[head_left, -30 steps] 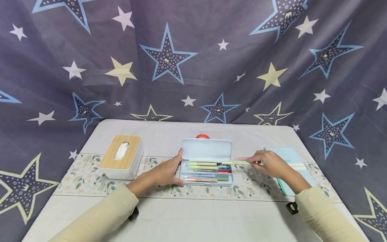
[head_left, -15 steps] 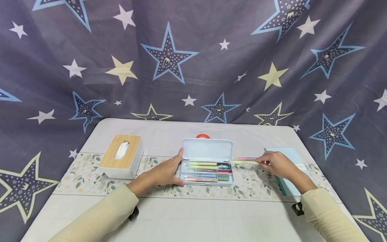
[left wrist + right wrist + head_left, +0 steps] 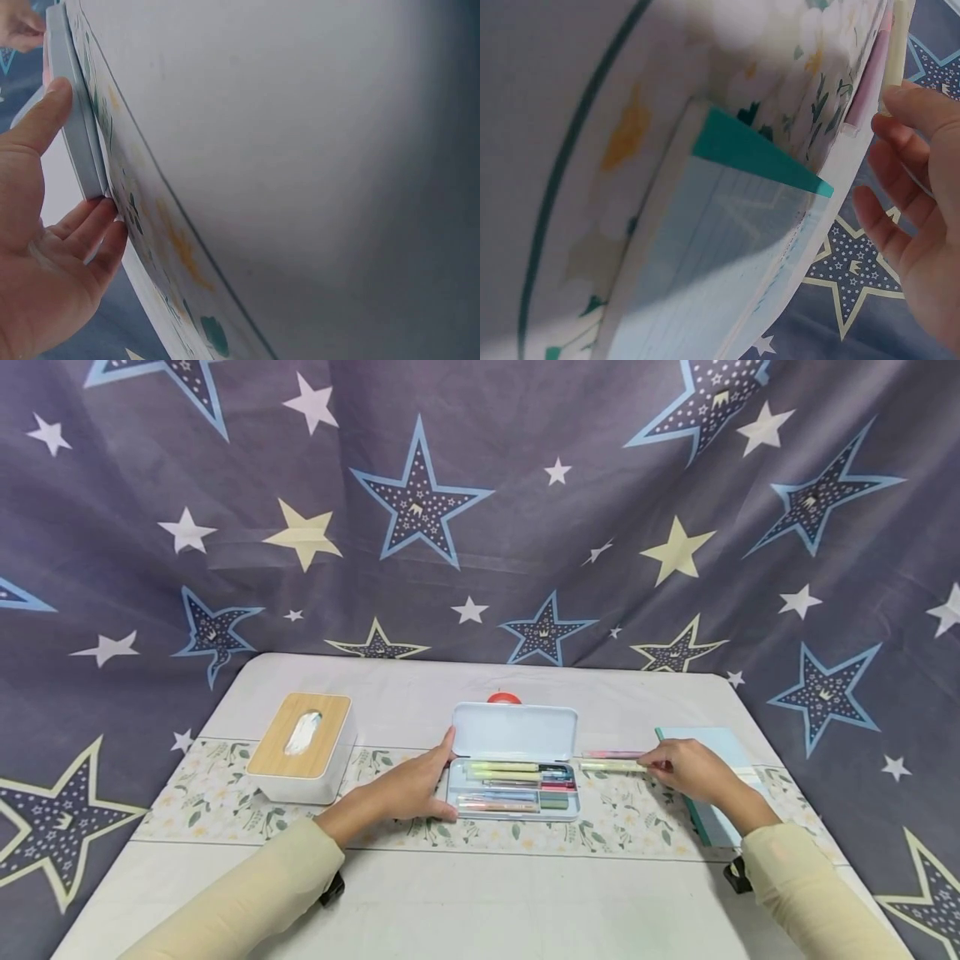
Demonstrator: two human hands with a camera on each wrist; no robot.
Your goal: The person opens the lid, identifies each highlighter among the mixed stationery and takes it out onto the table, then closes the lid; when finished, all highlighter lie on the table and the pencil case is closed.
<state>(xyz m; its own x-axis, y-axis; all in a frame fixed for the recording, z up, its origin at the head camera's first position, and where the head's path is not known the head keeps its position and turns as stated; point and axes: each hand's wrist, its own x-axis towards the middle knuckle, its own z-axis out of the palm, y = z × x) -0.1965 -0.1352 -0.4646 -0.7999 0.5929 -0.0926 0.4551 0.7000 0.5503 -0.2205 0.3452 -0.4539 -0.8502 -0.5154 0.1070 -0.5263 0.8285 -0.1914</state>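
A light blue pencil case (image 3: 514,733) lies with its lid raised in the middle of the table, several pens and a green eraser-like block (image 3: 553,800) inside it. My left hand (image 3: 411,787) grips its left end, the thumb at the front edge and the fingers at the side and back. To the right of the case, my right hand (image 3: 686,768) pinches the near end of a pale yellow pen (image 3: 611,767) between thumb and index finger. A pink pen (image 3: 613,753) lies just behind it on the floral runner. The right wrist view also shows the yellow pen (image 3: 894,67) at the fingertips.
A tissue box (image 3: 300,747) with a wooden top stands at the left. Under and beside my right forearm lies a light blue notebook (image 3: 723,747) with a green edge. Behind the case lid, a red round object (image 3: 504,697) peeks out, mostly hidden.
My right hand has moved to the right with the yellow pen, away from the case, and the pen now sits low beside the pink one. My left hand has stayed on the case.
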